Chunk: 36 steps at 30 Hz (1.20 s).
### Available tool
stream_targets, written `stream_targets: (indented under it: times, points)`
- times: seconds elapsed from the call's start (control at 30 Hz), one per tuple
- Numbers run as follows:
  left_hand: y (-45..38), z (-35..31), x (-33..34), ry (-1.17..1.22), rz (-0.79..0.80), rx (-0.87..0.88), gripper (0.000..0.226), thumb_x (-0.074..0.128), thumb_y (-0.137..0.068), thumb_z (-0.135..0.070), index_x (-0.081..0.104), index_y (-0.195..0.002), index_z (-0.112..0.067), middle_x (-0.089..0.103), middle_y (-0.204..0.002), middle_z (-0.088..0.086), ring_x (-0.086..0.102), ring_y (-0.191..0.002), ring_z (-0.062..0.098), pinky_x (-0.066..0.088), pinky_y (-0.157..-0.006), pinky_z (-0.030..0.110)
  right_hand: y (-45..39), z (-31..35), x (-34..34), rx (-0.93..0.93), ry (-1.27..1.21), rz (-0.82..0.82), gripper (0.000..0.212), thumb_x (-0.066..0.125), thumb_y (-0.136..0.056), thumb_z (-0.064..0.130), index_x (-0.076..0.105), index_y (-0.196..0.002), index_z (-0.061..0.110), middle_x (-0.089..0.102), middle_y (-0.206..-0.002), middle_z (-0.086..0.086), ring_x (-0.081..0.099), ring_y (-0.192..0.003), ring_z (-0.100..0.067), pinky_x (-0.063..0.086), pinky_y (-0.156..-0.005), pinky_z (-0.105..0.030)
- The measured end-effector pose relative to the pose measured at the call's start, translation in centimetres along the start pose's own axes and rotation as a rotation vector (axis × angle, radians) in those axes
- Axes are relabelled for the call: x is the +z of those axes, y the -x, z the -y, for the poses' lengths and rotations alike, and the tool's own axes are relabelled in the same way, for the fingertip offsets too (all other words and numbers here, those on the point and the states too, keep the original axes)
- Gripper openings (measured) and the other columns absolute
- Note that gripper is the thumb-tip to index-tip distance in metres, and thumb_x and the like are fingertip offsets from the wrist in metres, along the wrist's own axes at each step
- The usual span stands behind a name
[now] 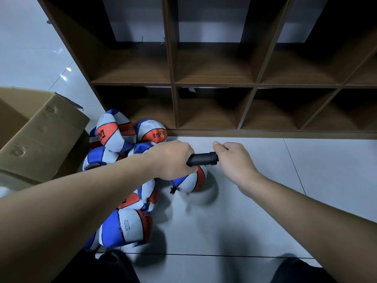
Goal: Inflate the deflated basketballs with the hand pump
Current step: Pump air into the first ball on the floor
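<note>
Basketballs (122,137), pebbled and limp, heap beside both hands gripping a smooth black pump (202,159): left hand (173,160) barrel, right hand (234,160) handle.

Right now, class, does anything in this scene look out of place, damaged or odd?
Yes: the basketballs lie crumpled and deflated in a loose heap on the floor, while the shelf compartments in view hold no balls. The cardboard box's flap edge looks torn.
</note>
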<state>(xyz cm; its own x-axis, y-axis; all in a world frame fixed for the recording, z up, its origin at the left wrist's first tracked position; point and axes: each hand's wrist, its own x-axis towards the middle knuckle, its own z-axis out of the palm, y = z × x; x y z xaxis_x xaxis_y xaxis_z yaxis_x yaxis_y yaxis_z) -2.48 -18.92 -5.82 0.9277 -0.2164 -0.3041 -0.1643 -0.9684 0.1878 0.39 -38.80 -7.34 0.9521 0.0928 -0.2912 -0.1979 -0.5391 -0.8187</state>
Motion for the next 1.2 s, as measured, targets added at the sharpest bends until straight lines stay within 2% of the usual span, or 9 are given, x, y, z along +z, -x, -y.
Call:
stream_targets:
  times: [0.1, 0.2, 0.33, 0.4, 0.5, 0.73, 0.97, 1.1, 1.2]
  points:
    - [0.2, 0.7, -0.2, 0.039, 0.056, -0.025, 0.034, 0.065, -0.095, -0.050, 0.059, -0.078, -0.022, 0.060, -0.068, 0.001, 0.056, -0.060, 0.018, 0.043, -0.055, 0.032, -1.1, -1.1, -1.2, 0.073, -0.016, -0.017, 0.048, 0.054, -0.106, 0.044, 0.037, -0.067, 0.021, 0.041, -0.063, -0.001, 0.037, -0.059, -0.025, 0.031, -0.061, -0.035]
    - [0.6, 2.2, -0.7, 0.090, 0.110, -0.070, 0.033, 0.068, -0.094, -0.047, 0.061, -0.081, -0.018, 0.063, -0.069, 0.004, 0.057, -0.059, 0.020, 0.049, -0.059, 0.040, -2.4, -1.9, -3.8, 0.161, -0.058, -0.092, 0.046, 0.057, -0.104, 0.040, 0.038, -0.066, 0.022, 0.042, -0.062, -0.002, 0.034, -0.055, -0.025, 0.028, -0.054, -0.032]
    - [0.6, 1.9, -0.8, 0.070, 0.104, -0.072, 0.032, 0.068, -0.096, -0.045, 0.061, -0.082, -0.018, 0.062, -0.068, 0.001, 0.055, -0.058, 0.018, 0.046, -0.058, 0.034, -2.9, -1.8, -5.5, 0.227, -0.107, -0.143, 0.034, 0.055, -0.102, 0.029, 0.036, -0.076, 0.020, 0.031, -0.067, -0.003, 0.024, -0.057, -0.024, 0.021, -0.054, -0.034]
    - [0.5, 1.4, -0.6, 0.011, 0.081, -0.071, 0.030, 0.065, -0.096, -0.045, 0.059, -0.079, -0.021, 0.063, -0.070, 0.001, 0.057, -0.061, 0.018, 0.045, -0.058, 0.033, -2.8, -1.6, -5.1, 0.217, -0.110, -0.198, 0.032, 0.053, -0.099, 0.023, 0.033, -0.075, 0.019, 0.028, -0.068, -0.002, 0.023, -0.062, -0.025, 0.021, -0.059, -0.038]
    - [0.4, 1.5, -0.5, -0.032, 0.057, -0.089, 0.029, 0.064, -0.097, -0.045, 0.059, -0.079, -0.022, 0.062, -0.070, 0.000, 0.058, -0.062, 0.019, 0.046, -0.057, 0.032, -2.3, -1.3, -4.1, 0.183, -0.089, -0.246, 0.038, 0.051, -0.098, 0.018, 0.028, -0.067, 0.018, 0.029, -0.065, -0.002, 0.025, -0.062, -0.026, 0.020, -0.058, -0.035]
    - [0.7, 1.3, -0.1, -0.021, 0.051, -0.103, 0.029, 0.063, -0.097, -0.043, 0.058, -0.076, -0.022, 0.059, -0.065, 0.000, 0.055, -0.058, 0.017, 0.041, -0.053, 0.030, -1.1, -0.5, -2.1, 0.142, -0.069, -0.254, 0.041, 0.050, -0.098, 0.015, 0.026, -0.065, 0.019, 0.028, -0.062, -0.001, 0.025, -0.060, -0.024, 0.019, -0.057, -0.034]
    - [0.8, 0.4, -0.2, -0.013, 0.018, -0.071, 0.030, 0.062, -0.097, -0.041, 0.056, -0.073, -0.024, 0.057, -0.065, 0.000, 0.053, -0.058, 0.016, 0.042, -0.054, 0.031, -0.4, -0.5, -0.8, 0.093, -0.024, -0.193, 0.044, 0.049, -0.107, 0.026, 0.032, -0.067, 0.017, 0.037, -0.064, -0.002, 0.034, -0.063, -0.026, 0.028, -0.061, -0.036]
    - [0.6, 0.0, 0.1, 0.014, 0.017, -0.068, 0.030, 0.062, -0.096, -0.043, 0.059, -0.075, -0.022, 0.058, -0.066, -0.001, 0.057, -0.059, 0.019, 0.047, -0.057, 0.032, 0.2, -0.1, -0.2, 0.034, 0.007, -0.169, 0.047, 0.048, -0.109, 0.029, 0.036, -0.066, 0.015, 0.043, -0.064, -0.002, 0.039, -0.063, -0.026, 0.032, -0.062, -0.036]
    - [0.5, -0.3, 0.4, 0.030, 0.008, -0.063, 0.030, 0.063, -0.096, -0.045, 0.058, -0.076, -0.023, 0.059, -0.066, -0.002, 0.060, -0.061, 0.019, 0.049, -0.057, 0.032, 0.8, 0.2, 0.3, -0.010, 0.017, -0.160, 0.047, 0.047, -0.110, 0.029, 0.037, -0.066, 0.016, 0.044, -0.063, 0.000, 0.041, -0.063, -0.025, 0.031, -0.059, -0.035]
